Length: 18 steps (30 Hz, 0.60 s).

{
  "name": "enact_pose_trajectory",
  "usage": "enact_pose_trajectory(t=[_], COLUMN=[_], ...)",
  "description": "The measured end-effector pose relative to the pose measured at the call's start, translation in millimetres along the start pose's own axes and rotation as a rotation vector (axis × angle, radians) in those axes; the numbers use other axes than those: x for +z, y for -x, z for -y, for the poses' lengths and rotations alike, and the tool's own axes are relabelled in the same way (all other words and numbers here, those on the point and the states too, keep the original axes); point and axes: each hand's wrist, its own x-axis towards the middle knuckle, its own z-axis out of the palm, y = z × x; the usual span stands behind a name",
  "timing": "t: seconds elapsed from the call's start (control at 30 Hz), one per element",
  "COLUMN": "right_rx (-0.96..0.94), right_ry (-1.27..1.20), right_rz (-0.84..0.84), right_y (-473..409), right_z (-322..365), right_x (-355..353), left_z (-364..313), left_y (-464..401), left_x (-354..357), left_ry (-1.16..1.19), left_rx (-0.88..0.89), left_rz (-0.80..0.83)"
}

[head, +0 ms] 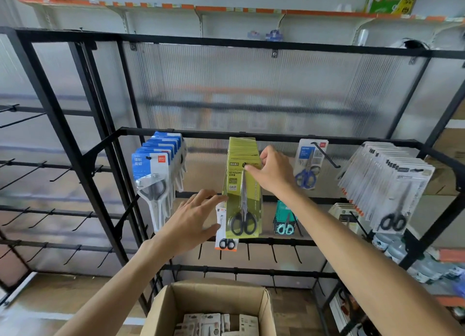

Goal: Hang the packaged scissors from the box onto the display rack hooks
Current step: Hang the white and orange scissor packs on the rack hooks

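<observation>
Cardboard, glossy and yellow-green, meets my right hand [273, 171] at the top of the front scissors pack [242, 200], which hangs with a thick stack of like packs from a hook on the black metal display rack [251, 134]. My right fingers [251, 169] are curled onto its upper edge, thumb behind, pinching the card near the hang hole. Under a clear blister the pack shows steel blades and black oval handles. My left hand [193, 220] is spread flat, fingers straight, fingertips touching the pack's lower left edge and gripping nothing. Behind that edge hangs a white card with orange trim [221, 235]. Left of it a row of blue-and-white packs [156, 169] holds grey-handled scissors; to the right hang a single blue-handled pair [307, 169], a small teal pack [285, 220] and a fanned row of white packs [387, 184]. Ribbed translucent plastic sheet [251, 84] backs the rack. Below, an open corrugated cardboard box [161, 310] holds more flat carded packs [214, 324].
</observation>
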Motion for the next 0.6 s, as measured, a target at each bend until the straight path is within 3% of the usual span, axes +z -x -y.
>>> enact_pose_trajectory(t=[0.6], right_rx=[-0.044], right_ry=[0.028], right_rz=[-0.113], right_y=[-7], right_z=[1], right_x=[24], left_z=[18], left_y=[-13], left_x=[-4], left_ry=[0.026], left_rx=[-0.013], left_rz=[-0.046])
